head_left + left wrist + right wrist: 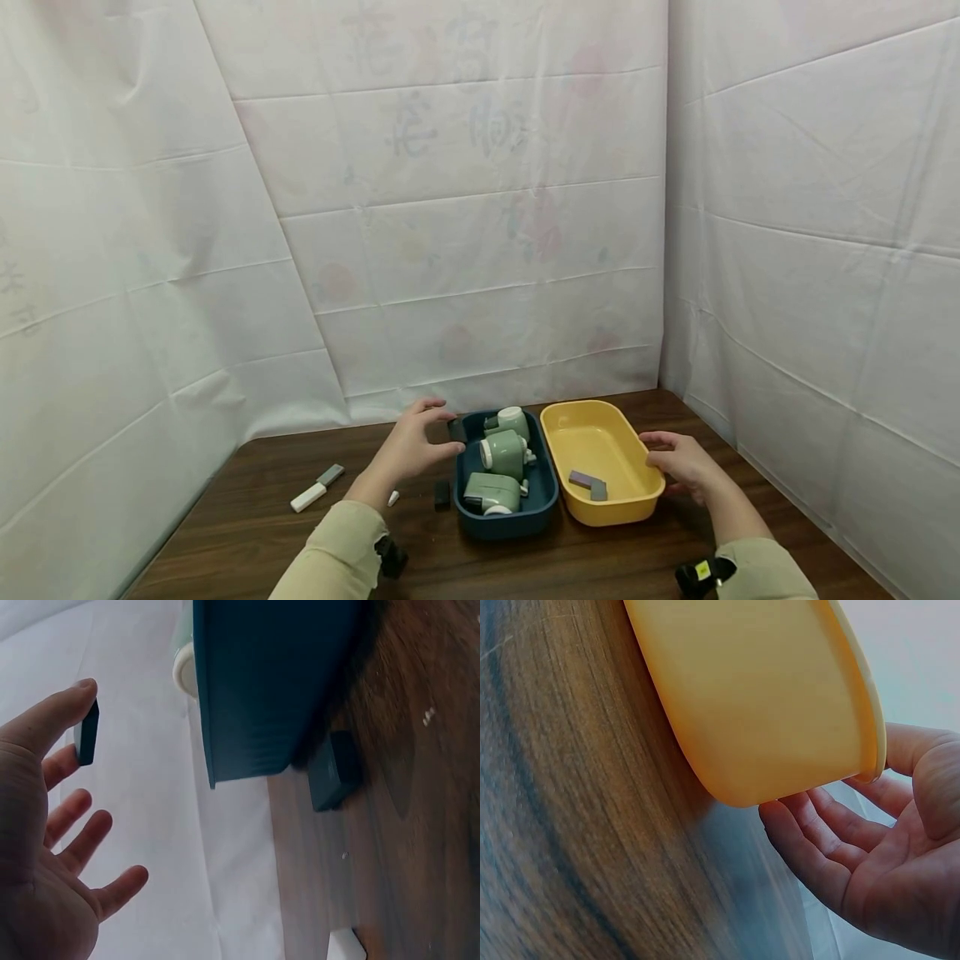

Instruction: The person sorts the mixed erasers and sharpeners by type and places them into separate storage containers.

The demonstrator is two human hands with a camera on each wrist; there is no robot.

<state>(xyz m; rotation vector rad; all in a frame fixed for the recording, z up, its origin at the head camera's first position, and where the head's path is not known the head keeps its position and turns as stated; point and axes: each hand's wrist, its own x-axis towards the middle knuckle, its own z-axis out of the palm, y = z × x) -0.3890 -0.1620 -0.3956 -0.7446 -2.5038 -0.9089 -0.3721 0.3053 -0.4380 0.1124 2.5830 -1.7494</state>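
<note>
Between thumb and forefinger, my left hand (411, 450) pinches a small dark flat block (87, 736), its other fingers spread. The block is held at the left side of the dark blue bin (504, 525). In that bin lie several green-and-white rounded gadgets (502, 454), whose kind does not show. My right hand (686, 462) holds the right side of the yellow bin (600, 442), thumb at the rim and fingertips against the outer wall in the right wrist view. Two small flat blocks, one purplish and one grey (597, 489), lie in the yellow bin.
On the table left of the blue bin lie a dark block (442, 496), a small white piece (393, 498), and a white stick (308, 497) end to end with a grey one (331, 475). White sheeting (480, 250) hangs behind and at both sides.
</note>
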